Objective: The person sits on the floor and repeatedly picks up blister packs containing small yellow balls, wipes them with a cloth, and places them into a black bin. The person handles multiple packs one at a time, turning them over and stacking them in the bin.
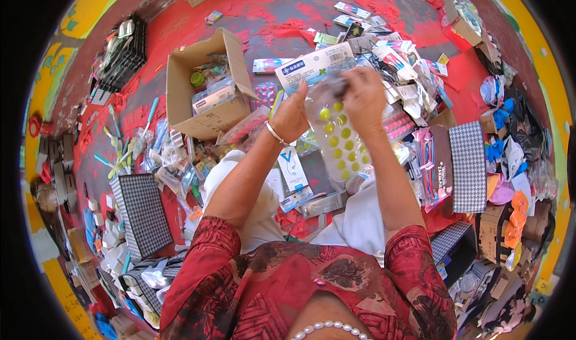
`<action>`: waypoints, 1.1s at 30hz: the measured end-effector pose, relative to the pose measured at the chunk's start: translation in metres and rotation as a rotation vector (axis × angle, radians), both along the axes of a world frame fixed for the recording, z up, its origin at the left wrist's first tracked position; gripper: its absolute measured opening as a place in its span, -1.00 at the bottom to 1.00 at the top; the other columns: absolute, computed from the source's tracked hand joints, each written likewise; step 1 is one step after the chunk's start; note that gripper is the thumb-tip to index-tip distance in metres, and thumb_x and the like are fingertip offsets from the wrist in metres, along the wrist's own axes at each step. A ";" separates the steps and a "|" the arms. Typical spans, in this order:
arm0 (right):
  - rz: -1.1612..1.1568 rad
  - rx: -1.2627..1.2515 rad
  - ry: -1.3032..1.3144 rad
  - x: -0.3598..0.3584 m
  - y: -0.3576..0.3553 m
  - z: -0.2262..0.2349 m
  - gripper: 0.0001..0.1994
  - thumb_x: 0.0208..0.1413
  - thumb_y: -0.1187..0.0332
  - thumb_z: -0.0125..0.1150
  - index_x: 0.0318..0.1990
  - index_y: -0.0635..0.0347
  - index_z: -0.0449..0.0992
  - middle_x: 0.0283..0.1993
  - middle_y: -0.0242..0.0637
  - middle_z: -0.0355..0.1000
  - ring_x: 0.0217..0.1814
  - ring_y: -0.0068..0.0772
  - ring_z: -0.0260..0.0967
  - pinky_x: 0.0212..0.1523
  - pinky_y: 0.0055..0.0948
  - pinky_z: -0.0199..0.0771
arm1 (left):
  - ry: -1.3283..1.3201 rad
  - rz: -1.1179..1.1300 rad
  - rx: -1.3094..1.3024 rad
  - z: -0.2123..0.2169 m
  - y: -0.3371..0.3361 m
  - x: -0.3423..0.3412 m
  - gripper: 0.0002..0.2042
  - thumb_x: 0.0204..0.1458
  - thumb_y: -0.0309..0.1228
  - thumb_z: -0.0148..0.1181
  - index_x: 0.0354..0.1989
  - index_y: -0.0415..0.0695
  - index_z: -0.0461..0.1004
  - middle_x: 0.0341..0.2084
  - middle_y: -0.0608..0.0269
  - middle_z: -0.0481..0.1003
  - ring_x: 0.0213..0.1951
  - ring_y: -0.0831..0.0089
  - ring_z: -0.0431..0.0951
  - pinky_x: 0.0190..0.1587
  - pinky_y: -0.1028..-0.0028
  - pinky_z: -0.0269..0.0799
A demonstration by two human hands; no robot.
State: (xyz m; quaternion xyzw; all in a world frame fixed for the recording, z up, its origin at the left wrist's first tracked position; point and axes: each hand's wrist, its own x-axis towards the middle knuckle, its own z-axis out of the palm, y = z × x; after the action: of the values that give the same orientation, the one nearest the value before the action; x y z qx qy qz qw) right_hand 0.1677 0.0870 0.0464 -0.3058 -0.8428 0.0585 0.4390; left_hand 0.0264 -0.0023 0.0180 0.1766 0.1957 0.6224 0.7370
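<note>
In front of my lap, a clear plastic pack (339, 139) with rows of round yellow-green dots hangs upright. A white and blue header card (318, 67) is at its top. My left hand (290, 115) is closed on the pack's left edge, thumb up against the card. My right hand (363, 100) is at the pack's upper right, fingers bent together and blurred by motion. A small dark thing (339, 87) shows at its fingertips; its kind is too smeared to make out. Below the pack lies a white card with a blue design (292, 169), next to a clear plastic case (324, 204).
An open cardboard box (207, 124) with packaged goods stands ahead to the left. A heap of white packages (399, 58) spreads ahead to the right. Houndstooth-patterned boxes (141, 214) stand on both sides. A black crate (123, 55) is at the far left on the red floor (264, 10).
</note>
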 end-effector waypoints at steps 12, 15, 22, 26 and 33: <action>0.181 -0.063 -0.017 -0.025 -0.016 0.012 -0.82 -0.24 0.50 0.03 -0.39 0.10 0.45 -0.35 -0.29 0.36 -0.27 -0.23 0.31 -0.29 -0.32 0.35 | 0.738 -0.072 0.104 -0.001 -0.010 0.011 -0.62 0.15 -0.21 -0.17 0.01 -0.23 0.25 -0.07 0.18 0.35 -0.06 0.43 0.37 -0.04 0.41 0.31; -0.192 -0.173 -0.073 0.000 0.016 0.013 -0.85 -0.17 0.46 -0.01 -0.40 0.13 0.46 -0.34 -0.24 0.37 -0.28 -0.21 0.33 -0.31 -0.31 0.37 | 0.273 -0.092 -0.143 -0.001 -0.014 0.014 -0.68 0.12 -0.32 -0.10 0.00 -0.23 0.25 -0.09 0.16 0.35 -0.09 0.35 0.40 -0.06 0.40 0.33; 0.226 -0.103 0.024 -0.022 -0.021 0.008 -0.86 -0.15 0.48 0.03 -0.38 0.14 0.46 -0.37 -0.26 0.38 -0.29 -0.22 0.35 -0.29 -0.36 0.37 | 0.345 -0.089 -0.227 -0.029 -0.008 0.016 -0.68 0.10 -0.35 -0.08 0.00 -0.21 0.28 -0.10 0.21 0.37 -0.08 0.39 0.40 -0.08 0.45 0.34; 0.198 0.032 -0.120 -0.031 -0.019 -0.004 -0.87 -0.26 0.42 0.09 -0.45 0.08 0.47 -0.40 -0.34 0.38 -0.30 -0.29 0.34 -0.33 -0.39 0.36 | 0.818 -0.085 -0.077 -0.038 -0.006 0.009 -0.67 0.10 -0.37 -0.11 0.04 -0.16 0.24 -0.08 0.21 0.35 -0.03 0.42 0.34 0.01 0.43 0.25; -0.584 -0.070 0.432 0.065 0.063 0.029 -0.86 -0.04 0.43 0.06 -0.37 0.31 0.48 -0.38 -0.15 0.44 -0.35 -0.21 0.39 -0.28 -0.34 0.36 | 0.162 0.002 -0.098 -0.013 -0.002 -0.013 -0.57 0.15 -0.25 -0.20 0.11 -0.26 0.13 0.10 0.12 0.19 0.07 0.29 0.26 0.06 0.25 0.23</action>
State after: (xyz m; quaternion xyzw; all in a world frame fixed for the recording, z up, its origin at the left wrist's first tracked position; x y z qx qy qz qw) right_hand 0.2326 0.1503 0.0749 -0.5289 -0.6053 0.0227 0.5944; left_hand 0.0132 -0.0044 0.0046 0.1900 0.2849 0.5963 0.7260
